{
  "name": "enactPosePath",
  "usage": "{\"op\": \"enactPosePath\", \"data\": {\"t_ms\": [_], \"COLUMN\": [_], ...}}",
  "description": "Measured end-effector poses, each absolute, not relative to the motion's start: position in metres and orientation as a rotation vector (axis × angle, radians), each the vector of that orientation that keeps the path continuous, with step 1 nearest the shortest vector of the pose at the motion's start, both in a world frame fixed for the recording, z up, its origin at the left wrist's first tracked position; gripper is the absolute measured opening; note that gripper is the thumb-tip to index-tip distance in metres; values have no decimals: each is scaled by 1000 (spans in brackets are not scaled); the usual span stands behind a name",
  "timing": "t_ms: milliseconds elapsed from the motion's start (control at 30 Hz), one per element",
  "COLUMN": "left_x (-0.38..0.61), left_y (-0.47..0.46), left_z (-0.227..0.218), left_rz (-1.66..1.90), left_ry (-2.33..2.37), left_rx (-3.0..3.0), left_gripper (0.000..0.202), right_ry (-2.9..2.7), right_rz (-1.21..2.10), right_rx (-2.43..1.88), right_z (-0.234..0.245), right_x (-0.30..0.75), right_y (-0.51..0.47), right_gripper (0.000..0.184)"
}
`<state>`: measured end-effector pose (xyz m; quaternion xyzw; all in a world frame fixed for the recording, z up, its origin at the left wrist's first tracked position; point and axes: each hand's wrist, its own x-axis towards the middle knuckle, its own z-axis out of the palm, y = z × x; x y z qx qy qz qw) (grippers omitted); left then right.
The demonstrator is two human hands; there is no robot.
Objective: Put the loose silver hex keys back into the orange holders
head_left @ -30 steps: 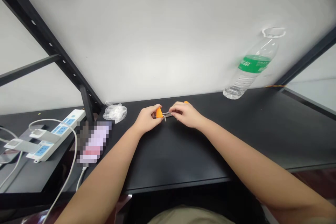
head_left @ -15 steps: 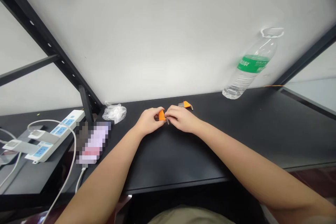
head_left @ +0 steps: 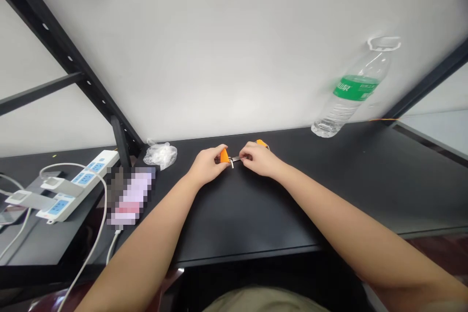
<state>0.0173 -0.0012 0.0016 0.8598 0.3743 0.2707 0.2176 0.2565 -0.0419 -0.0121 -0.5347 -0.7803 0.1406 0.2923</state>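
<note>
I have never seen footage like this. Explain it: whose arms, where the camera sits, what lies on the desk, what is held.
No machine here: a person works with bare hands, and the camera sits on their head, looking down along both arms. The left hand pinches an orange holder; the right hand pinches a thin metal rod sticking out of it. Another orange piece lies behind the right hand. On the black desk are a crumpled plastic bag and, farther right, a water bottle with a green label; a white power strip sits off to the left.

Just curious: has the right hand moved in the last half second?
Yes. The right hand shifted right, now partly covering the spare orange holder behind it.
</note>
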Motion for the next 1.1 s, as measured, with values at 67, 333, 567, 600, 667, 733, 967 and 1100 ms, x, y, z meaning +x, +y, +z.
{"op": "enactPosePath", "data": {"t_ms": [67, 333, 567, 600, 667, 733, 967, 1100], "left_x": [17, 16, 15, 15, 15, 15, 15, 15], "left_y": [0, 1, 4, 4, 5, 5, 4, 3], "left_z": [0, -1, -4, -4, -4, -4, -3, -2], "left_rz": [745, 762, 742, 738, 727, 717, 718, 724], "left_ry": [1051, 1046, 1059, 1059, 1060, 1066, 1058, 1063], "left_rx": [2361, 2337, 2355, 2359, 2361, 2356, 2362, 2374], "left_gripper": [48, 51, 53, 53, 53, 52, 52, 52], "right_ry": [-2188, -2264, -2297, -2288, -2258, -2232, -2051, -2031], "right_rz": [346, 172, 171, 191, 245, 310, 309, 292], "right_rx": [-1466, -1472, -1580, -1616, -1678, -1677, -1357, -1287], "right_z": [-12, -13, -10, -10, -10, -9, 3, 6], "right_x": [262, 259, 252, 252, 254, 257, 263, 260], "right_y": [-42, -43, -48, -49, -49, -48, -44, -47], "right_gripper": [13, 15, 9, 12, 16, 14, 13, 16]}}
